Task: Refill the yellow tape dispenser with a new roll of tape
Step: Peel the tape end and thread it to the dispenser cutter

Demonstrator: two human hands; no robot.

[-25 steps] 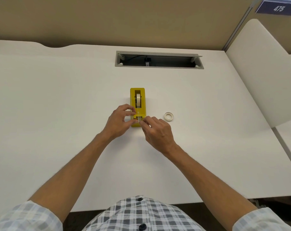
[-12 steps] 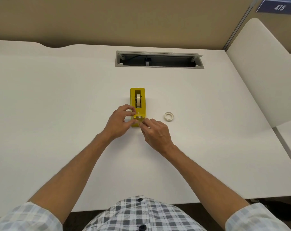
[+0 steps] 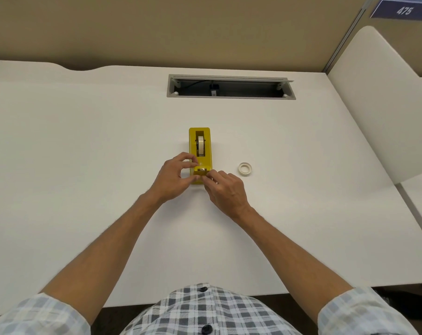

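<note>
Here, left hand (image 3: pixel 172 180) curled against the near left side of the yellow tape dispenser (image 3: pixel 200 153) mid-desk (image 3: pixel 84 165), thumb and forefinger bracing its body. Right hand (image 3: pixel 225 191) pinched narrow at the cutter end, presumably on the tape tip, too small to confirm. New roll (image 3: pixel 200 146) seated upright inside. Spare ring (image 3: pixel 244 169) flat to the right, well apart.

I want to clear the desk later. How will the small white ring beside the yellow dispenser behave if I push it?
The white ring looks thin and hollow, so probably very light. It lies flat on the desk, so it should slide, not roll. Set on edge, it might roll.
</note>
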